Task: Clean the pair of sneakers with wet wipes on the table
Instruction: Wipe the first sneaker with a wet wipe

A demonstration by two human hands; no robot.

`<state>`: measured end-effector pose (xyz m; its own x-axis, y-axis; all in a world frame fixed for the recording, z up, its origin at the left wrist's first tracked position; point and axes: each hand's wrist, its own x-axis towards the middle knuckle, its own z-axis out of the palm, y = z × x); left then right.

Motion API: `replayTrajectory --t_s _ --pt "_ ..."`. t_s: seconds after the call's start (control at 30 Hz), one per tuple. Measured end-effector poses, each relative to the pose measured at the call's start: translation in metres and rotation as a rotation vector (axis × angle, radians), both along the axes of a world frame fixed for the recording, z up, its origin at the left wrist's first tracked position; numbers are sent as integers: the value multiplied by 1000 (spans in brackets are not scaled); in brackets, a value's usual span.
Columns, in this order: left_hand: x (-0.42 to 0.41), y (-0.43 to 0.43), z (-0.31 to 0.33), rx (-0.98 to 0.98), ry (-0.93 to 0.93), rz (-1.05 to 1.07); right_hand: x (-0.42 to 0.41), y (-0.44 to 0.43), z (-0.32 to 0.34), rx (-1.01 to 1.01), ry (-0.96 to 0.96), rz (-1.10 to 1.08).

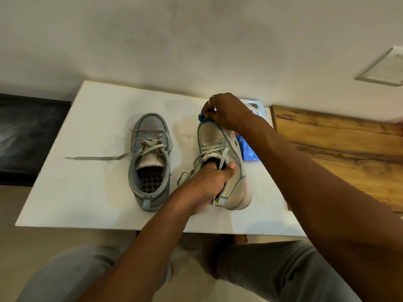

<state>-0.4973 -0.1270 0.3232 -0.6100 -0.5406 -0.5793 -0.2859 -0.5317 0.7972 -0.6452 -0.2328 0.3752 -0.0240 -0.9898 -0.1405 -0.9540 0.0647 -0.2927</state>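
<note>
While left hand (pixel 209 182) grips sneaker (pixel 212 136), right fingers (pixel 206 110) pinch wipe (pixel 202 118); wipes pack (pixel 248 151) behind.

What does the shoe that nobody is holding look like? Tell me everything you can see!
The free sneaker is a high-top, pale beige with blue-grey trim, and it looks leather-like. It stands upright on its sole on the white table, toe pointing away from the camera and heel nearest it. Its laces are loose, and one lace end trails out flat to the left. Inside is a dark insole dotted with holes. A blue-grey loop sits at the heel. Only the table touches it.
</note>
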Motion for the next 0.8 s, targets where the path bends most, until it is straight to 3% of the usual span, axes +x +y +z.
replayTrajectory --t_s 0.13,0.3,0.47,0.8 --pt "0 0 1 8 20 11 -1 2 2 8 11 -7" --pt "1 1 7 28 29 18 -10 51 -10 -137 -148 -279" --pt "1 2 15 35 36 30 -9 97 -11 -176 -212 -387" --pt "1 6 28 -3 16 61 -19 136 15 173 -302 -452"
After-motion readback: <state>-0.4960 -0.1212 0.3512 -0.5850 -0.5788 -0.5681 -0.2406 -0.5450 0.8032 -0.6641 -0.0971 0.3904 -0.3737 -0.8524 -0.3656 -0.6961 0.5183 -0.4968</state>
